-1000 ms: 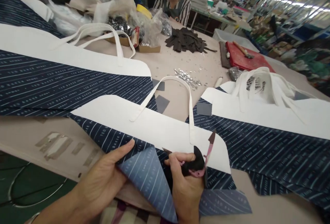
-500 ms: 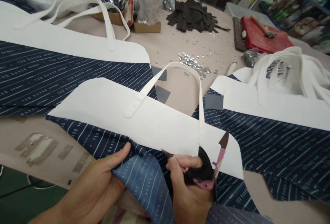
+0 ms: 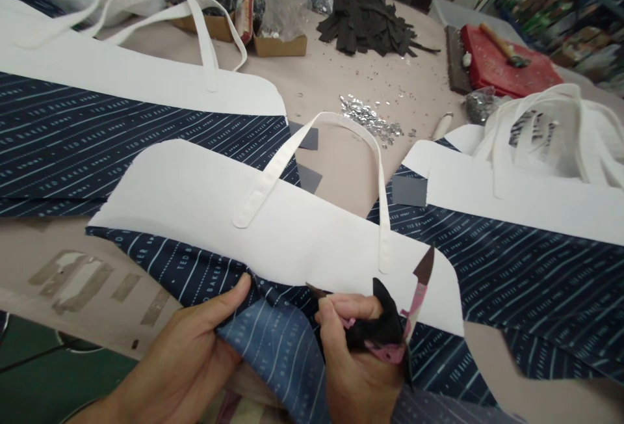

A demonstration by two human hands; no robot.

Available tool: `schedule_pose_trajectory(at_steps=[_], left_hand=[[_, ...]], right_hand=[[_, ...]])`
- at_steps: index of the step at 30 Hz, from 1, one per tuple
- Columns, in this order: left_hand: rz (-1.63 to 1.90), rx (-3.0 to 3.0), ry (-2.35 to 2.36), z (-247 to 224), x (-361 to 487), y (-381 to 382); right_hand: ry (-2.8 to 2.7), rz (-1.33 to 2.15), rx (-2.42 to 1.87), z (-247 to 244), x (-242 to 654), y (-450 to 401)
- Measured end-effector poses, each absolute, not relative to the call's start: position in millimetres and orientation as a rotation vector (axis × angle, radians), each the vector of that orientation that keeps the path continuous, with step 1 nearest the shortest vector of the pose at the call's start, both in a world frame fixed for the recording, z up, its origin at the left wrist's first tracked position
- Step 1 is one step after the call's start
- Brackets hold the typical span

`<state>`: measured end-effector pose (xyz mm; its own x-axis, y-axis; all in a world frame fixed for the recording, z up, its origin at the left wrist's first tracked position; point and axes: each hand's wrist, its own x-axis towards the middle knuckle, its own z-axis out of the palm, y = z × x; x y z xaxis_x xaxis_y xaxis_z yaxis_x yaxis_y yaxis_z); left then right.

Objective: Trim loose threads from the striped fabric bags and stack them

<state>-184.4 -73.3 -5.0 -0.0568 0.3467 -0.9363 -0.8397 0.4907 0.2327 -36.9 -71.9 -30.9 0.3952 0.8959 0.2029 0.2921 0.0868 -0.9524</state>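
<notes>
My left hand [image 3: 195, 333] grips a fold of navy fabric [image 3: 190, 268] printed with white lines and lettering, thumb on top. Its paler blue reverse is turned up between my hands. Closed at the fabric's upper edge, my right hand [image 3: 363, 352] holds a pink-wrapped tool [image 3: 420, 294] with a dark pointed blade sticking up at the right. A small dark tip [image 3: 316, 291] shows beyond its thumb and index finger; whether it belongs to the same tool I cannot tell. Above both hands lies the fabric's white panel [image 3: 302, 235], bearing a white strap handle [image 3: 336, 118].
Similar navy and white pieces lie left [image 3: 121, 138] and right [image 3: 536, 268]. Further back are scattered silver metal bits [image 3: 370, 118], dark fabric strips [image 3: 365, 24], a small open cardboard box [image 3: 280, 45], and a hammer [image 3: 504, 43] on a red block [image 3: 507, 69].
The view has shifted slightly. Both hands keep their holds, and the small dark tip beyond my right fingers shows a little more clearly.
</notes>
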Motion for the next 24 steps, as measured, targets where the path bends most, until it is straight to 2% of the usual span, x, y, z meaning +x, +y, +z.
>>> schedule_pose_trajectory(at_steps=[6, 13, 24], left_hand=[[1.050, -0.478, 1.288, -1, -181, -72], [1.118, -0.495, 1.368, 11, -176, -63], [1.103, -0.493, 1.311, 8, -178, -68]], right_hand=[[-1.223, 0.646, -1.465, -35, -36, -75], [-1.023, 0.759, -1.332, -29, -28, -75], [-1.124, 0.694, -1.389, -33, -27, -75]])
